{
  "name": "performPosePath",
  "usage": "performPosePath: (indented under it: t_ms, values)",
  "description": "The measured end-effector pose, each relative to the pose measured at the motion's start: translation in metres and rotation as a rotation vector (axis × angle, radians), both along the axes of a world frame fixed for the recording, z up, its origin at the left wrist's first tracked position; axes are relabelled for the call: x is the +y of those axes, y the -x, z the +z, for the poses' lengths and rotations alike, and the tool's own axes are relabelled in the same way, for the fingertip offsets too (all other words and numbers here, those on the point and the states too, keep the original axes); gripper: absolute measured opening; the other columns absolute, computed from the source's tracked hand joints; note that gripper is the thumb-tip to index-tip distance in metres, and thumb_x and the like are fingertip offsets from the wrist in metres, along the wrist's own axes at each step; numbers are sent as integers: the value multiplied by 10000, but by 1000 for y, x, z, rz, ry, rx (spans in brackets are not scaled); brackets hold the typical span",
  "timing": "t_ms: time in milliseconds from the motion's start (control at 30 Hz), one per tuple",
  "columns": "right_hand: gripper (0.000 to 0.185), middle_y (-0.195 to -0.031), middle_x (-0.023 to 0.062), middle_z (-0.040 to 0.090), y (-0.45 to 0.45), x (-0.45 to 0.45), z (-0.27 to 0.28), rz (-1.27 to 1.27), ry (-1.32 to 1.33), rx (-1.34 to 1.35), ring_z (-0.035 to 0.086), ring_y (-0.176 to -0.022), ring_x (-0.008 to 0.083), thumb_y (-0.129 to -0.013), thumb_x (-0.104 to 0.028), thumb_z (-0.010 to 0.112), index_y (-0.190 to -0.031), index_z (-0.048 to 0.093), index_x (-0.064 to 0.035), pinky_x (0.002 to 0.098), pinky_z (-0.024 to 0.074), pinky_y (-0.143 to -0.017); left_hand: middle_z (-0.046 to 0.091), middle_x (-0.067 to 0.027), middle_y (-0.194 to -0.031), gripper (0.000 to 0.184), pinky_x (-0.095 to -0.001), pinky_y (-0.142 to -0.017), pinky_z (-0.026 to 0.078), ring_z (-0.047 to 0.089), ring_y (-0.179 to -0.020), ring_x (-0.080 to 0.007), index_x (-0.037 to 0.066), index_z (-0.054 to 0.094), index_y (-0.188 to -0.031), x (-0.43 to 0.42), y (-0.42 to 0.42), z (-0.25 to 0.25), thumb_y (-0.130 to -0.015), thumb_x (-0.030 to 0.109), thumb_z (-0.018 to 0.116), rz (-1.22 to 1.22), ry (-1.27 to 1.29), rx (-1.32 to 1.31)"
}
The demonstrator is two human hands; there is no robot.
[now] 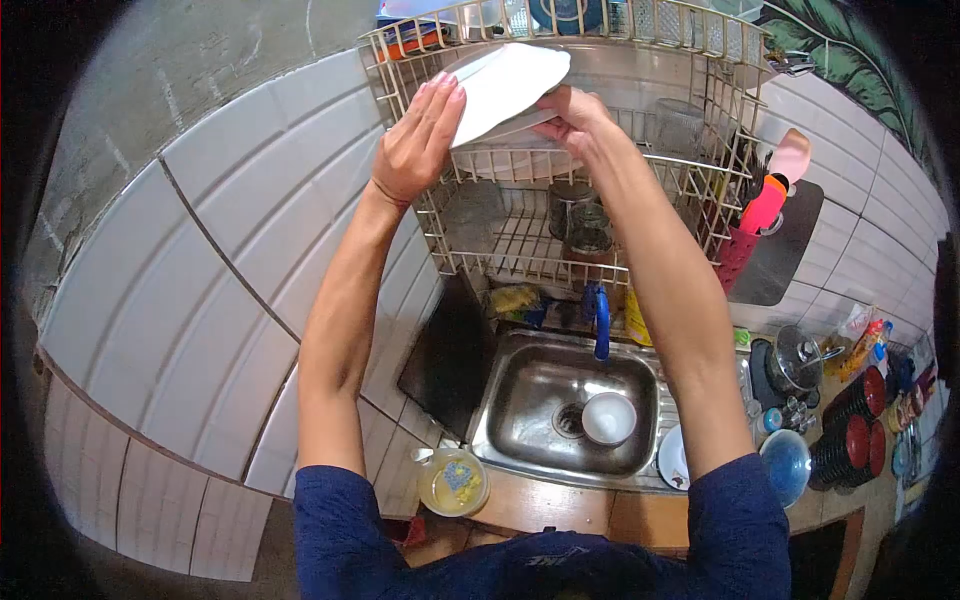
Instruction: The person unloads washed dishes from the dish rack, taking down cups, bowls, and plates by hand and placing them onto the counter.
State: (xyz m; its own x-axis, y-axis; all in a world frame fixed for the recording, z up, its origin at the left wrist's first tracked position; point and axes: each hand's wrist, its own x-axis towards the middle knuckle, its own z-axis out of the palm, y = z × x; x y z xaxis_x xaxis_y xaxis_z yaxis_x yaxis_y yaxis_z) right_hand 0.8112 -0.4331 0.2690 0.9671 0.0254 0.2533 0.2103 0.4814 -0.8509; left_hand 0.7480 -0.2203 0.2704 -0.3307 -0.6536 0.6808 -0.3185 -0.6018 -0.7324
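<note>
Raised at the dish rack [600, 160], my two hands hold a white plate [508, 92] that is tilted, its flat side facing me. My left hand [420, 135] presses its fingers along the plate's left edge, with the thumb hidden. At the plate's right edge, my right hand [578, 118] pinches it between thumb and fingers. A second pale rim shows just below the plate; I cannot make out whether it is held too. Glass jars [588, 228] stand on the rack's lower shelf.
Below is a steel sink [520, 455] with a white bowl [609, 418] and a blue faucet [602, 325]. A soapy tub with a sponge [454, 482] sits front left. Along the right counter are a blue bowl [785, 468], stacked dark red bowls [850, 440] and a lidded pot [795, 360].
</note>
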Motion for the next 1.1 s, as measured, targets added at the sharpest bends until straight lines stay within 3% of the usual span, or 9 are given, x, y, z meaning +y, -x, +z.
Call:
performPosePath:
  t_ms: [167, 233, 333, 567, 700, 833, 967, 1033, 1100]
  values:
    - [156, -962, 157, 590, 23, -5, 4, -40, 22, 17, 624, -794, 258, -818, -10, 597, -958, 580, 55, 395, 595, -671, 581, -253, -1162, 448, -401, -955, 475, 578, -1104, -340, -80, 529, -1186, 4, 8, -3, -739, -100, 539, -59, 20, 22]
    - [132, -1003, 143, 585, 28, -11, 2, -54, 88, 13, 613, -904, 212, -835, -8, 598, -952, 582, 51, 331, 597, -724, 584, -253, -1161, 442, -391, -931, 493, 587, -1090, -341, -75, 530, -1186, 5, 12, -6, -746, -91, 576, -93, 75, -8]
    - [131, -955, 144, 597, 26, -14, -4, -62, 16, -29, 629, -809, 237, -832, -17, 604, -940, 581, 52, 355, 598, -661, 615, -246, -1092, 317, -413, -915, 504, 606, -1053, -349, -83, 563, -1119, 6, 21, -12, -807, -30, 581, -95, 130, -25]
    - [138, -918, 132, 619, 28, -22, -9, -56, 10, -81, 640, -814, 231, -846, -42, 612, -912, 582, 75, 363, 592, -686, 604, -273, -1094, 365, -417, -852, 533, 613, -1028, -369, -84, 522, -1176, 2, 49, -38, -827, -10, 601, -174, 288, -13]
    - [171, -923, 150, 624, 37, -25, -13, -21, -22, -183, 644, -826, 232, -843, -58, 626, -907, 574, 92, 353, 577, -723, 608, -258, -1111, 388, -367, -724, 560, 664, -912, -347, -65, 458, -1253, -5, 70, -70, -875, -23, 535, -168, 656, 19]
    - [198, -922, 162, 623, 37, -24, -15, -67, -15, -241, 643, -818, 235, -840, -64, 627, -923, 562, 104, 352, 556, -715, 677, -208, -876, 160, -283, -579, 524, 675, -729, -238, -103, 615, -985, -15, 93, -116, -901, 11, 541, -220, 1036, 118]
    - [206, -916, 159, 621, 30, -23, -16, -62, 17, -269, 635, -808, 228, -837, -78, 631, -919, 562, 98, 347, 537, -686, 674, -176, -763, 178, -268, -541, 492, 637, -640, -187, -104, 640, -852, -36, 116, -129, -907, 46, 562, -312, 1359, 72]
    - [171, -875, 99, 635, 28, -23, -17, -52, -13, -277, 620, -770, 147, -842, -101, 655, -903, 600, 49, 271, 525, -658, 669, -158, -753, 201, -282, -555, 500, 618, -618, -167, -96, 636, -844, -38, 123, -135, -915, 80, 571, -357, 1497, 105]
    - [168, -875, 94, 634, 27, -24, -18, -57, -38, -269, 617, -767, 146, -843, -103, 655, -902, 600, 45, 272, 526, -660, 664, -153, -772, 211, -279, -570, 505, 623, -647, -163, -97, 628, -857, -37, 137, -144, -925, 88, 554, -212, 1557, 178]
